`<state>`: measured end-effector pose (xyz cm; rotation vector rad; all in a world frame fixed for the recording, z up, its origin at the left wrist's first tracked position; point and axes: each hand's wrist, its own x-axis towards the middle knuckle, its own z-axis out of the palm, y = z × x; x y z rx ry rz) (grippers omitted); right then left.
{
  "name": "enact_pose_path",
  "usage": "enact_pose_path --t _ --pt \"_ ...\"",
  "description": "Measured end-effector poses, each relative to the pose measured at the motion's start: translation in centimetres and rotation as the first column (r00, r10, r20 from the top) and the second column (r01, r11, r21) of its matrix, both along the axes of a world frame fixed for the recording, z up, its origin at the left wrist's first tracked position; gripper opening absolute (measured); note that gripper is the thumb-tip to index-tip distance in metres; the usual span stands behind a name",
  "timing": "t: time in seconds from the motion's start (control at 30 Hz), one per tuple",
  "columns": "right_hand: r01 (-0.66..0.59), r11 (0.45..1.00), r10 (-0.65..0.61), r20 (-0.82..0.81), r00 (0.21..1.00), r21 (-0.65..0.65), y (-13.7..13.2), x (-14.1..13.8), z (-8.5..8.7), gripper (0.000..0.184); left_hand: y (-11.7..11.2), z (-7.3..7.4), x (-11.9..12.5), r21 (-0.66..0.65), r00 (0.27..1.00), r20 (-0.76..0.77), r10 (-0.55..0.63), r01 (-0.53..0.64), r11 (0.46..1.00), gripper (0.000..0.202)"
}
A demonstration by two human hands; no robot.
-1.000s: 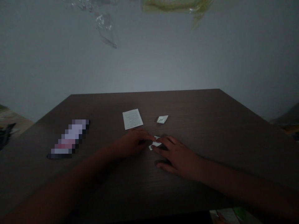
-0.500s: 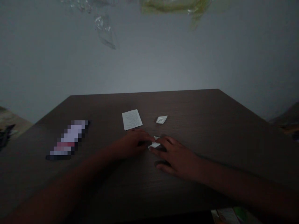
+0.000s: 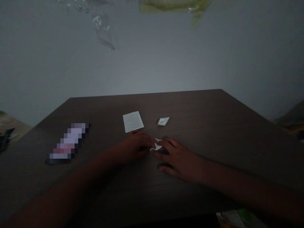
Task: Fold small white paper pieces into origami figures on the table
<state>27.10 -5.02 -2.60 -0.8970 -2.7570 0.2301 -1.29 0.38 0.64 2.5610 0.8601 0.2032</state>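
One tabletop (image 3: 197, 107), dark brown with a faint wood grain, its far edge near a pale wall (image 3: 166, 66); dim light throughout. One small white paper piece (image 3: 158, 146), folded or creased, lying on the near-central part of the tabletop, between the two hands and partly covered by their fingers. One left hand (image 3: 139, 146), reaching in palm down, fingertips at the left side of the paper piece, fingers loosely bent (whether they pinch it or merely press it, cannot be told). One right hand (image 3: 182, 160), palm down, fingers spread and not closed around anything, the foremost fingertips on or against the same paper piece, the thumb set apart on the nearer side. One square paper sheet (image 3: 133, 122), white, bearing rows of fine print too small to read, flat just beyond the left hand. One folded paper diamond (image 3: 163, 121), white, to the right of the sheet and apart from it, beyond the paper piece. One flat oblong object (image 3: 68, 142), phone-like, dark-edged, its face blurred into blocks of lilac and pink, lying aslant on the left part of the tabletop, well apart from the hands. Above, against the wall: one clear plastic wrapping (image 3: 104, 31), crumpled and shiny, and one yellow plastic wrapping (image 3: 175, 6), cut off by the upper border.
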Motion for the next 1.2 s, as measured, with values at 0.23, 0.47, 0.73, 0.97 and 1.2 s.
enact_pose_path --t 0.23,0.47,0.73,0.97,1.2 --pt "-0.007 0.998 0.005 -0.022 1.000 -0.060 0.3 0.1 0.1 0.058 -0.3 0.5 -0.1 0.017 0.998 -0.062 -0.020 0.021 1.000 0.045" --pt "-0.021 0.996 0.001 -0.229 0.973 -0.084 2.1 1.1 -0.5 0.036 -0.4 0.1 0.1 0.032 0.999 -0.006 -0.040 0.040 0.999 0.038" --pt "-0.018 0.998 -0.004 -0.327 0.945 -0.064 3.8 1.2 -1.4 0.021 -2.3 1.1 1.1 0.081 0.992 -0.076 -0.106 0.112 0.990 0.041" --pt "0.021 0.991 -0.064 -0.322 0.945 -0.135 3.5 0.9 -1.1 0.022 -2.7 1.9 1.3 0.044 0.989 -0.079 -0.126 0.130 0.991 0.044" --pt "0.061 0.986 -0.100 -0.256 0.961 -0.154 3.0 0.6 -0.5 0.021 -2.6 2.3 1.3 0.009 0.990 -0.050 -0.134 0.134 0.991 0.050"
